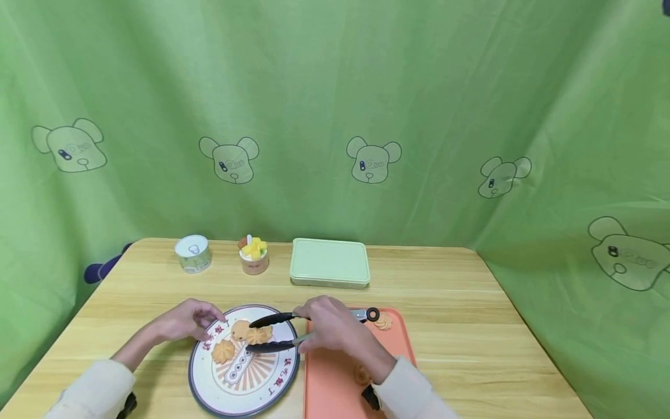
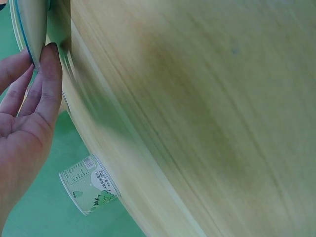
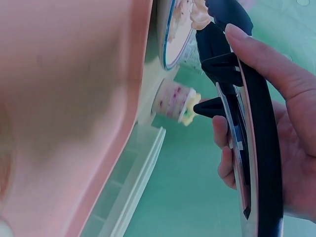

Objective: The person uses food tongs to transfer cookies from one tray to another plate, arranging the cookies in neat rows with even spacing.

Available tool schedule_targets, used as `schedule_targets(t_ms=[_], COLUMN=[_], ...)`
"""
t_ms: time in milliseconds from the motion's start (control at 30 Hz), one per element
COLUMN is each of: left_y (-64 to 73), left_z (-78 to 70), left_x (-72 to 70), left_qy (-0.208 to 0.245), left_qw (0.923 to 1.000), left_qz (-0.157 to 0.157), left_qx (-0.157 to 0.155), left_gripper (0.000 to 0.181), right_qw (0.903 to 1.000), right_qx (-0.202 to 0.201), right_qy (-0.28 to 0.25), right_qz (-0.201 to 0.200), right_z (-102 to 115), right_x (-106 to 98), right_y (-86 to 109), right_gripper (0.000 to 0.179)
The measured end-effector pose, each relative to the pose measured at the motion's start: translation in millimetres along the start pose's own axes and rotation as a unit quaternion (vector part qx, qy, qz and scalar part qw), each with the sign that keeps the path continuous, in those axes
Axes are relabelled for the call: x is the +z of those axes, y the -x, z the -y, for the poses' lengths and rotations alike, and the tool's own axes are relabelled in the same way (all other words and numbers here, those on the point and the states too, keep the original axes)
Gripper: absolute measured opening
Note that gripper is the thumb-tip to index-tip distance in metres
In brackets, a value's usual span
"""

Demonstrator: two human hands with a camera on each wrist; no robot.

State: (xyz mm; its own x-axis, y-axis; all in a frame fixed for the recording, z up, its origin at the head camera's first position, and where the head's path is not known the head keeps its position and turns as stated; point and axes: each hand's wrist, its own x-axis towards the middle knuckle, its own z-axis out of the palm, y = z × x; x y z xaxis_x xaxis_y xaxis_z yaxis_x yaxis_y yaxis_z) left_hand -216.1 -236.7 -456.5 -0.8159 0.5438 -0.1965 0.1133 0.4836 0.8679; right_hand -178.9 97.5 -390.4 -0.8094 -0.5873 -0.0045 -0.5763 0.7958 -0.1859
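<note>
My left hand pinches the upper left rim of a round white plate with a blue edge; the left wrist view shows thumb and fingers on either side of that rim. On the plate lie a ridged cookie, a round cookie with small dark dots, and another ridged cookie to its right. Black-tipped metal tongs are gripped in my right hand, reaching from the right over the plate. Their spread tips stand on both sides of the right-hand ridged cookie.
An orange tray sits right of the plate, with a swirled cookie at its far corner and another cookie partly behind my right forearm. Along the back stand a can, a dessert cup and a pale green lidded box.
</note>
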Motion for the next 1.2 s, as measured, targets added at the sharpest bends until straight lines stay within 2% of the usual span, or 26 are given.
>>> schedule_targets(t_ms=[200,433,767,1000,1200], left_y=[-0.2,-0.4,-1.0,-0.7,-0.6], left_z=[0.4,0.4,3.2,3.0,2.2], left_x=[-0.5,-0.9,-0.4,-0.3,0.0], left_qy=[0.003,0.001,0.001,0.002,0.004], left_qw=[1.0000,1.0000,0.9999,1.0000,1.0000], left_qz=[0.002,-0.002,-0.006,-0.005,-0.003], left_qx=[-0.001,-0.006,-0.009,-0.005,-0.006], left_gripper=[0.044,0.044,0.045,0.045,0.045], right_qw=[0.9998,0.9991,0.9986,0.9990,0.9999], right_qx=[-0.005,-0.024,-0.023,-0.019,-0.008], right_qy=[0.017,0.035,0.048,0.036,0.007], right_qz=[0.012,0.007,0.009,0.016,0.012], right_z=[9.3,14.0,16.2,14.5,2.7], right_x=[5.8,11.7,20.1,20.5,13.9], right_y=[-4.7,-8.6,-13.3,-9.0,3.0], right_gripper=[0.068,0.068,0.067,0.074,0.078])
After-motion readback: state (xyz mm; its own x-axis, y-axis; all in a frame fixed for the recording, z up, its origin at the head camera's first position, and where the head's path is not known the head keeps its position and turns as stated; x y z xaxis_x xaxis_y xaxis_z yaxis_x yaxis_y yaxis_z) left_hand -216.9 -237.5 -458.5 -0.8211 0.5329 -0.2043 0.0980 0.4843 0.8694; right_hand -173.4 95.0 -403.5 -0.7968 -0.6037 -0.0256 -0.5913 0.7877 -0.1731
